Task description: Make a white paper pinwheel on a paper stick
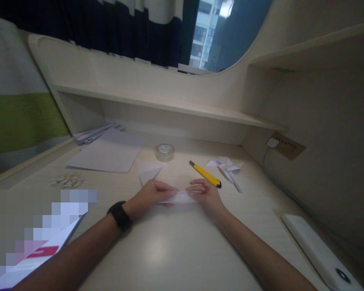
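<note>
Currently, I see left hand [148, 197] and right hand [211, 199], fingers clamped on white paper [181, 197]. Beyond it lies a cutter [206, 174].

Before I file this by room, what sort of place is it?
Probably a home study corner: a pale wooden desk, a long pale wooden shelf and a navy and white fabric curtain.

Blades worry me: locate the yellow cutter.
In the head view, the yellow cutter lies right of centre, between the tape roll and the paper pinwheel, beyond the right hand.
</note>
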The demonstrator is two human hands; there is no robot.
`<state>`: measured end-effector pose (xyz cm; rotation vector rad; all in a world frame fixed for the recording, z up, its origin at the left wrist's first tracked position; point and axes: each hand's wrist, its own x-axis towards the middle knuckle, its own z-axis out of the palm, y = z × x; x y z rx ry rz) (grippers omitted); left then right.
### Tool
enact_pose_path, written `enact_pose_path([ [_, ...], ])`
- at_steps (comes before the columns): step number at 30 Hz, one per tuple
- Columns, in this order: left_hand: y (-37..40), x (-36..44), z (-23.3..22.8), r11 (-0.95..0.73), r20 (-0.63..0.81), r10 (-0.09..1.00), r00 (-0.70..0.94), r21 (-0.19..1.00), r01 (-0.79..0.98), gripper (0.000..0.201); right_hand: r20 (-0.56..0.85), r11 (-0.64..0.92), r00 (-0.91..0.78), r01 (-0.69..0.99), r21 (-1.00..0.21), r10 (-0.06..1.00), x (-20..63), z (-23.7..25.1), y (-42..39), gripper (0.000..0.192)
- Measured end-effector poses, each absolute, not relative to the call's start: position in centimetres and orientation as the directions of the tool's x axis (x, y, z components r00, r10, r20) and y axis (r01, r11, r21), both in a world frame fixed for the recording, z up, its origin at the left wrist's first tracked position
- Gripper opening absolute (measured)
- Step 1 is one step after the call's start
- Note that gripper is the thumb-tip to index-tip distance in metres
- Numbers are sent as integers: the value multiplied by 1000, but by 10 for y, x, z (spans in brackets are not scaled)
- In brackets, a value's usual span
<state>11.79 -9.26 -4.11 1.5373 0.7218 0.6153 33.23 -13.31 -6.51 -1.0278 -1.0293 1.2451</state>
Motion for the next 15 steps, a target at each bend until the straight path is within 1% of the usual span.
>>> enact_pose_path([
  [4,-92,119,-40,-68,-37,764,644,988,137,33,57,63,40,-187,-980,998,332,-67,-132,37],
  [7,-90,117,-40,-203,23,768,640,957,209,31,79,85,48,-144,-986,996,331,-68,-132,35],
  [10,-88,115,-40,-362,114,726,679,902,236,29,93,100,56,-123,-987,994,330,-68,-133,34],
  [12,-87,114,-41,-408,128,702,701,879,248,29,86,92,52,-129,-987,995,330,-67,-133,35],
  [15,-88,115,-42,-430,138,713,687,861,272,32,68,69,13,-160,-985,998,330,-64,-135,38],
])
